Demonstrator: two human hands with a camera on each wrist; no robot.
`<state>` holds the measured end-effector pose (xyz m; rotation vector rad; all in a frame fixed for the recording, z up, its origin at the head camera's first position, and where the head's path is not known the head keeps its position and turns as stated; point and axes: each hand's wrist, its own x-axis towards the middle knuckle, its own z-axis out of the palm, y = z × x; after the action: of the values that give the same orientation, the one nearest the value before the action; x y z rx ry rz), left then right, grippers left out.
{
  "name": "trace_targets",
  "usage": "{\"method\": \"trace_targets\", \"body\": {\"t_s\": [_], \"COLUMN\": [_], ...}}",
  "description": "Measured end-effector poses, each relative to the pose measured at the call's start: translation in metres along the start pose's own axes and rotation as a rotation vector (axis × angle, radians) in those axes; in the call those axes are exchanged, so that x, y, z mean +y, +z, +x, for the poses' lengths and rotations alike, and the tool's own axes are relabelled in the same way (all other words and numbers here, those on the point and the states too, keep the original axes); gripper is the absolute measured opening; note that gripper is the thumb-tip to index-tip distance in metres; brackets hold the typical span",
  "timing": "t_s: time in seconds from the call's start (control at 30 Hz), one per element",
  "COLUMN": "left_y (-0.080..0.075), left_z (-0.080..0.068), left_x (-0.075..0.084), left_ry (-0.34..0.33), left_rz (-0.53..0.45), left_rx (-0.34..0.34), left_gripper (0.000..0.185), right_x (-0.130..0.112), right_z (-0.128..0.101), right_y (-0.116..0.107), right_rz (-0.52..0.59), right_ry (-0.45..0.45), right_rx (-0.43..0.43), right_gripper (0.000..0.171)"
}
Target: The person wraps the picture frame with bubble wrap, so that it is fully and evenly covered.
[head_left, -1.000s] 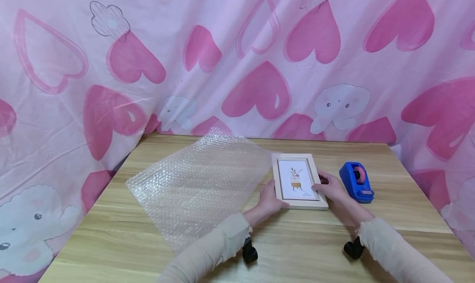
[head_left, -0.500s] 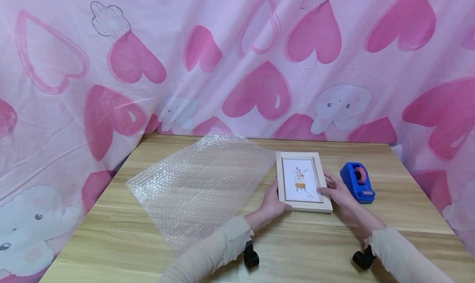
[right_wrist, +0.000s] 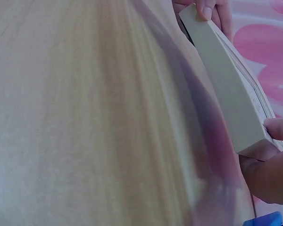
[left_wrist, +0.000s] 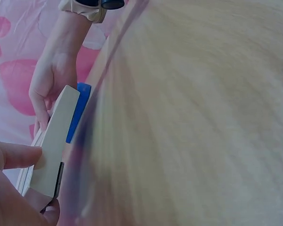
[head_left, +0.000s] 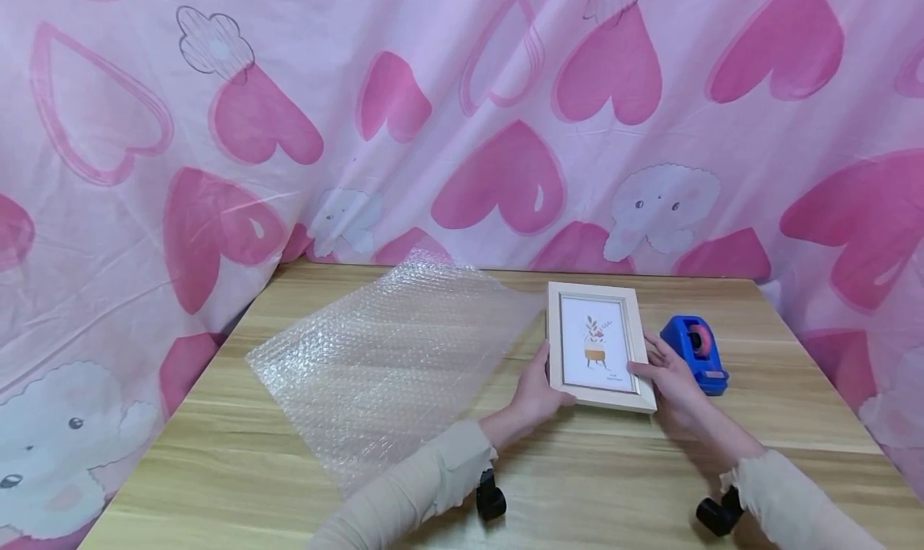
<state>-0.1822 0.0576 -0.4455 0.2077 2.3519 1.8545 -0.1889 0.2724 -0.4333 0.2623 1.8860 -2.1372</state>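
- Cream, rectangular wooden picture frame (head_left: 606, 397), one, with flat, thick sides and a thin inner moulding; it is held above the table with its picture side turned up towards the person, its lower edge near both hands.
- One white paper print (head_left: 593, 341) inside it, showing an orange-brown pot on legs with leafy sprigs.
- Two bare hands, both gripping the frame. The left hand (head_left: 536, 391) is curled round the lower left corner, thumb on the bottom edge and fingers behind; the right hand (head_left: 670, 374) pinches the right side, thumb on the front and the other fingers bent at the side and back.
- Two cream fabric sleeves (head_left: 419, 486), wrinkled at the cuffs, and two black rounded devices (head_left: 491, 498), one at each wrist.
- One clear, dimpled sheet of bubble wrap (head_left: 404, 357), four-sided, flat left of the frame, one corner just beside it.
- One glossy blue plastic tape dispenser (head_left: 703, 365) with one pink tape roll (head_left: 704, 341), just beyond the right hand.
- One smooth, yellowish wood-grain table (head_left: 613, 486) under everything.
- Pink, softly creased fabric hangings (head_left: 404, 165) around it, printed with many hearts and several white fluffy animals.
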Motion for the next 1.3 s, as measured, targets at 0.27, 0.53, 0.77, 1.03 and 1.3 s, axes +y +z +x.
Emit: {"method": "trace_targets", "body": {"t_s": [0.27, 0.53, 0.77, 1.03, 1.3], "left_y": [-0.019, -0.056, -0.091, -0.148, -0.204], "left_z": [-0.001, 0.0, -0.003, -0.017, -0.016], "left_x": [0.019, 0.03, 0.028, 0.031, 0.01], "left_ry": [0.022, 0.064, 0.007, 0.058, 0.008], "left_rz": [0.044, 0.11, 0.022, 0.069, 0.099], "left_rx": [-0.038, -0.042, -0.047, -0.087, -0.059], "left_gripper": [0.099, 0.097, 0.095, 0.09, 0.09], "right_x": [-0.015, -0.026, -0.024, -0.019, -0.019], "right_z": [-0.003, 0.001, 0.01, 0.025, 0.033], "right_y": [0.006, 0.032, 0.061, 0.109, 0.162], "right_rz": [-0.013, -0.092, -0.162, -0.119, -0.01], "right_ry": [-0.09, -0.132, -0.212, -0.228, -0.234], "right_rx": [-0.062, -0.073, -0.085, -0.136, -0.229], "right_gripper": [0.082, 0.079, 0.075, 0.074, 0.076]}}
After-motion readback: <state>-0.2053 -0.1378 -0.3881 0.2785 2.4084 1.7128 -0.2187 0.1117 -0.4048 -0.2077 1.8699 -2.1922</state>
